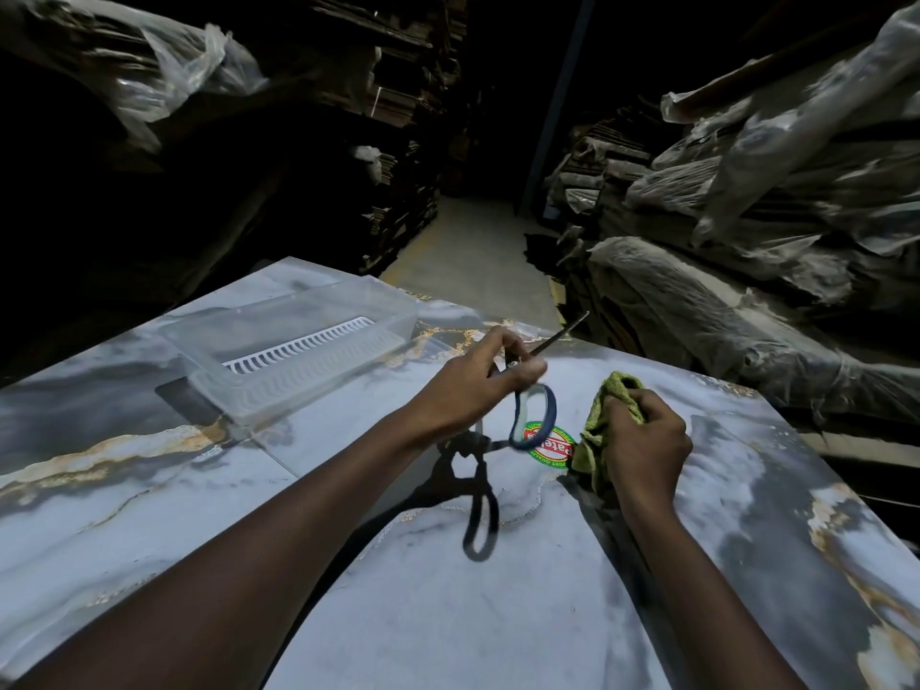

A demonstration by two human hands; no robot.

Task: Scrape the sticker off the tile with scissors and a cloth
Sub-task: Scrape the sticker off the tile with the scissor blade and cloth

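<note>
A glossy grey marble tile (448, 605) with gold veins fills the lower view. On it sits a round green, red and white sticker (555, 448). My left hand (478, 385) holds blue-handled scissors (535, 420) in the air above the tile. The blades point up and away to the right, and one handle loop hangs over the sticker's left edge. The scissors are mirrored in the tile below. My right hand (647, 440) is closed on a green cloth (597, 430), resting on the tile just right of the sticker.
A clear plastic tray (298, 351) with a white slotted insert stands on the tile at the far left. Plastic-wrapped stacks (747, 216) rise on the right, dark stacks on the left. A narrow floor aisle (473, 261) runs ahead.
</note>
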